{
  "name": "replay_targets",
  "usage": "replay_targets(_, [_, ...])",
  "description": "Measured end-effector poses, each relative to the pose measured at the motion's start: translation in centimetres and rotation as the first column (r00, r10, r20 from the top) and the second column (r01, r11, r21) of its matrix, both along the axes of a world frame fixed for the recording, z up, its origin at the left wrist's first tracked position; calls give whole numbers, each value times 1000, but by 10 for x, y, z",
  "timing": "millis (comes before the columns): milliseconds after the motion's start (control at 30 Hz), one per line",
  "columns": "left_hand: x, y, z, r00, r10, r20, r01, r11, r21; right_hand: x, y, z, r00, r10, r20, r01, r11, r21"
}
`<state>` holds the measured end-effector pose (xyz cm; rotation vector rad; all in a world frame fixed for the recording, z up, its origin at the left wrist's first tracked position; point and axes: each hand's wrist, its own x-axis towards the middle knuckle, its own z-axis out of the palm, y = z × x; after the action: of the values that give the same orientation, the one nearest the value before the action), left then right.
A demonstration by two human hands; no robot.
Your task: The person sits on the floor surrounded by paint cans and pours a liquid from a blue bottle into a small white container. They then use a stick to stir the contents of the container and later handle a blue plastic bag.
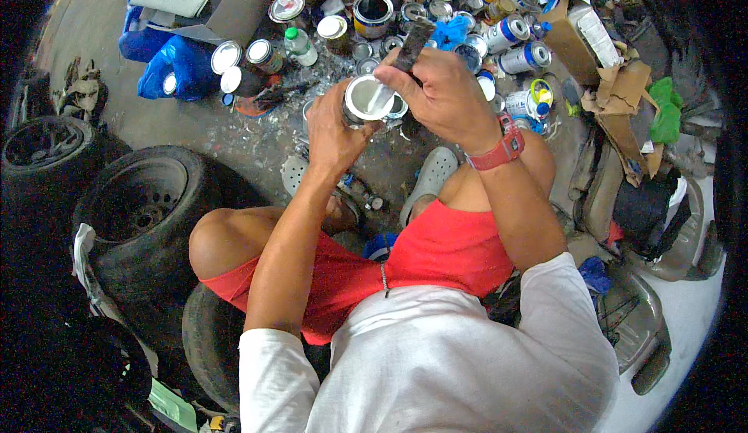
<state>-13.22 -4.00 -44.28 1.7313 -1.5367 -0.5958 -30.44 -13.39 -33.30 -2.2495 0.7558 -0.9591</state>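
Note:
My left hand [335, 133] is closed round a small can [352, 109] with a white rim and pale contents, holding it up over the floor between my knees. My right hand [440, 98] grips a flat, dark, mottled stick [413, 42] whose pale lower end reaches down into the can's mouth. My right thumb lies across the stick just above the can. Behind both hands many paint cans [372, 14] of various sizes crowd the paint-spattered floor, along with a clear bottle [300, 47] with a green cap.
A grey cardboard box [230, 8] and blue bags [175, 67] sit at the back left. Torn cardboard [623, 86] and grey trim pieces [654, 223] lie along the right. Wheels with tyres [140, 207] stand on my left. My sandalled feet [428, 176] are below the cans.

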Motion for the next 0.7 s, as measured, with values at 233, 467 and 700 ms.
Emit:
replay_targets(233, [-4,2,4,999,19,40,-19,1000,-15,-3,-1,-9,997,7,-74,-14,995,-100])
replay_targets(467, [-4,4,0,999,4,41,-2,999,-38,-4,0,-7,999,40,-34,-43,996,-80])
replay_targets(700, [-3,5,-2,998,-6,58,9,999,-42,-10,-1,-1,996,34,-77,-39,997,-62])
